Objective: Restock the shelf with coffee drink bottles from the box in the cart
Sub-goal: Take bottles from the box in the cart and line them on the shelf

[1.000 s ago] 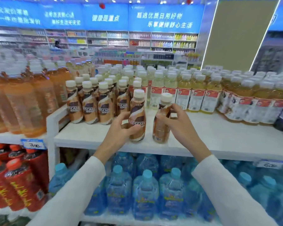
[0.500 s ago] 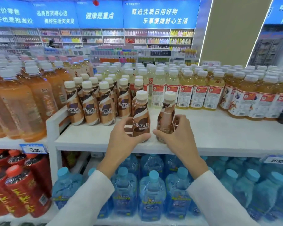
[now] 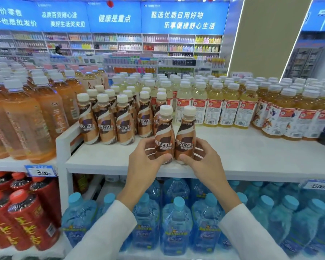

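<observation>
Shop shelving of smooth white board fills the view. Nearest, on the lower tier, stand blue-capped water bottles [image 3: 176, 228] of crinkled clear plastic. Above them the left hand [image 3: 144, 163] and the right hand [image 3: 204, 163] each curl fingers and thumb round the lower body of one coffee drink bottle. The left bottle [image 3: 164, 136] and the right bottle [image 3: 185, 136] stand upright with side walls touching, at the front of the white shelf [image 3: 251, 152].

Both bottles are glossy and sleeved in brown and cream swirls. Each narrows to a slim neck under a ribbed cream cap.

Judged step: setting the pair in place. It should go best by sliding them back along the board together, gripped low where the body is widest and with labels facing forward, until they meet the stocked coffee row [image 3: 106, 124] just behind and to the left. A push high on the neck could tip them.

Beyond stand pale yellow drinks [image 3: 214, 109] with red-and-white labels.
</observation>
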